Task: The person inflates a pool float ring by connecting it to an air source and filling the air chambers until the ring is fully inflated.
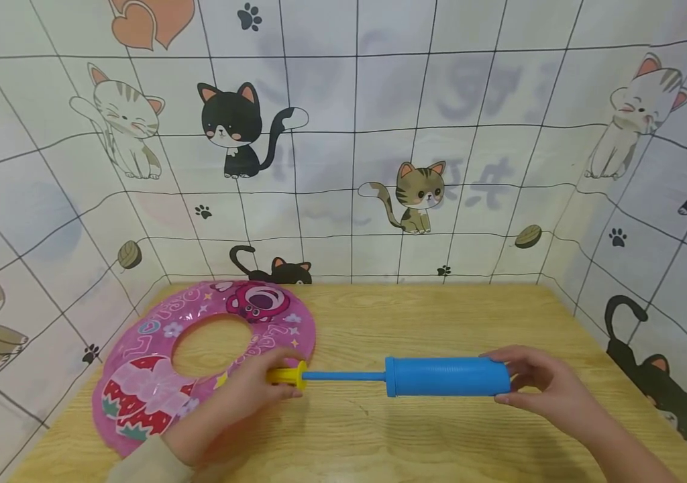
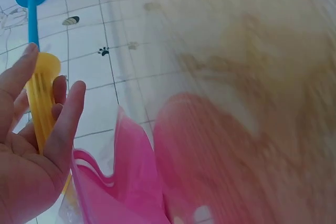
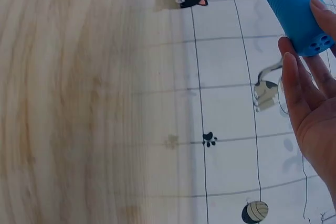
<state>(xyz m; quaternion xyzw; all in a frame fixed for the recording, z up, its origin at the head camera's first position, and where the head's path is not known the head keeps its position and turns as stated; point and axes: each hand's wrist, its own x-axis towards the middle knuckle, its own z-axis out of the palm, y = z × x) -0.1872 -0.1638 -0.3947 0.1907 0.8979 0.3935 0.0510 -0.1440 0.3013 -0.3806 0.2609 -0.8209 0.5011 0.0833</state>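
Note:
A blue hand pump (image 1: 449, 376) is held level above the table, its thin blue rod drawn partly out of the barrel toward the left. My left hand (image 1: 249, 389) grips the pump's yellow handle (image 2: 43, 98) between thumb and fingers. At the other end, my right hand (image 1: 545, 386) pinches the barrel's end with thumb and fingertips; small holes in that end face show in the right wrist view. Behind and beneath the left hand lies a pink swim ring (image 1: 138, 342) printed with strawberries and a bear, partly covered by that hand and forearm.
The pale wooden table (image 1: 440, 315) meets a white gridded cloth (image 1: 331, 154) with cartoon cats at the back and both sides. The swim ring takes up the table's left part.

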